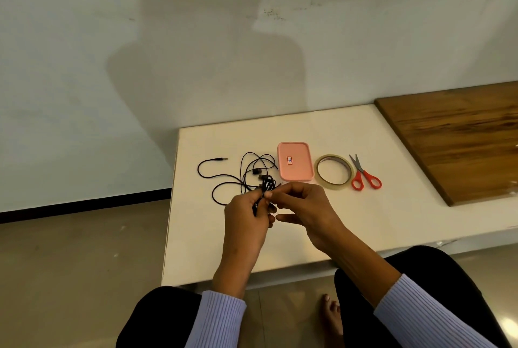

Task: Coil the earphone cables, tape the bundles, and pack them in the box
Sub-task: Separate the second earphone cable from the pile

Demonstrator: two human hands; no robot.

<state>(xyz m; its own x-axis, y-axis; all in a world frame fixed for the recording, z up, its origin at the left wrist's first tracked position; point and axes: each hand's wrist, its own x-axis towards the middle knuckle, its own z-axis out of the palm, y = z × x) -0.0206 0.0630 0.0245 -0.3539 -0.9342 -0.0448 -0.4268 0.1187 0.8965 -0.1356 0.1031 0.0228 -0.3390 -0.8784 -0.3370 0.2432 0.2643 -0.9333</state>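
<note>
We take the pink box (pixel 295 161) as our landmark, lid on, lying flat on the white table (pixel 364 207). Far left of the box we see the jack plug (pixel 222 159) at the free end of the black earphone cable (pixel 215 179), which loops loosely over the tabletop toward the box. Just left of the box lie the two earbuds (pixel 258 173), close to its left edge. In front of the box, slightly left, the left hand (pixel 246 221) grips a partly wound bundle of that cable (pixel 266 185), fingers curled round it. Beside it, directly in front of the box, the right hand (pixel 305 213) pinches the cable at the bundle with thumb and forefinger; its other fingers are loosely bent. Just right of the box lies the roll of clear tape (pixel 334 170), flat, and right again the red-handled scissors (pixel 363 175), closed, blades pointing away from us. Well right of the box we note a wooden board (pixel 459 140).
</note>
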